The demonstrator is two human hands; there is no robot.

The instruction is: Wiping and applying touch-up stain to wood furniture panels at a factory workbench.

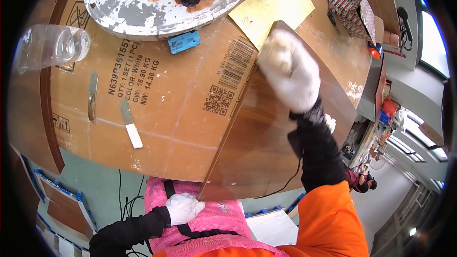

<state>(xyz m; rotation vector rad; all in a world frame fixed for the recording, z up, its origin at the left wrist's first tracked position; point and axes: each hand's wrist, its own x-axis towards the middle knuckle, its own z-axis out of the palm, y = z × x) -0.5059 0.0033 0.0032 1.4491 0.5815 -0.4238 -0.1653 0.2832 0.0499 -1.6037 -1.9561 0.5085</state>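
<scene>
A brown wood-grain panel (266,138) lies slantwise on the cardboard-covered table. Over its far end, my right hand (297,78) in a white glove is closed on a cream cloth wad (277,53), slightly blurred. The wad appears to touch the panel, near a yellow sheet of paper (273,9). My left hand (183,208), also gloved in white, rests against the pink apron (214,219) just off the panel's near left corner. Its fingers are curled, and whatever may be inside them is hidden. A crumpled white scrap (329,123) shows beside my right forearm.
A paint-smeared white lid (143,4) carries brown stain and a dark lump. Nearby are a blue block (184,42), a clear plastic container (52,47), a metal strip (93,97), a white-handled blade (133,134) and a patterned box (350,7). A black cable (281,188) hangs by the panel's near edge.
</scene>
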